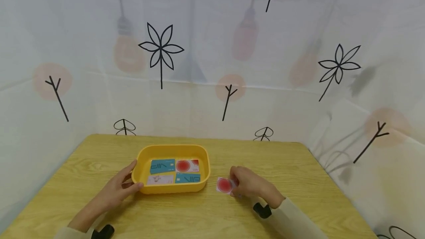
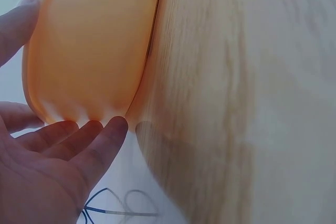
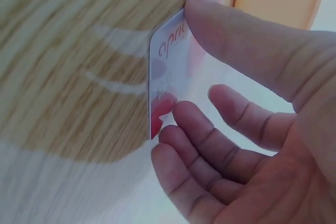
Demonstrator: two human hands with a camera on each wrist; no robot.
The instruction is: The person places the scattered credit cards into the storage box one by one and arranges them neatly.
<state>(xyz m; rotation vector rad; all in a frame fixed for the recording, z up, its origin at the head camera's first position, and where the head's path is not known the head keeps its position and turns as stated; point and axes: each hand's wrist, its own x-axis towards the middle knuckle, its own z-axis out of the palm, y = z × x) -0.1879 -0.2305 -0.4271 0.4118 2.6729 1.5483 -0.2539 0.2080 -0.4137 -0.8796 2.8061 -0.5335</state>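
Note:
My left hand (image 1: 117, 187) rests against the left end of a yellow plastic tub (image 1: 175, 189), thumb and fingertips on its outer wall. In the left wrist view several fairly straight fingers (image 2: 100, 148) touch that wall. Four-card layout aside, the tub holds several cards: teal ones (image 1: 162, 166) and pale ones, including one with a red circle (image 1: 183, 165). To the right of the tub, my right hand (image 1: 250, 183) holds another white card with a red circle (image 1: 224, 185) by its edges, close on the table. The right wrist view shows the thumb on one edge and fingertips at the opposite one.
Everything stands on a light wood-grain table (image 1: 186, 217). A white cloth (image 1: 199, 110) printed with flowers and twigs hangs behind it and along both sides. Dark bands (image 1: 262, 210) sit at both wrists, next to light sleeves.

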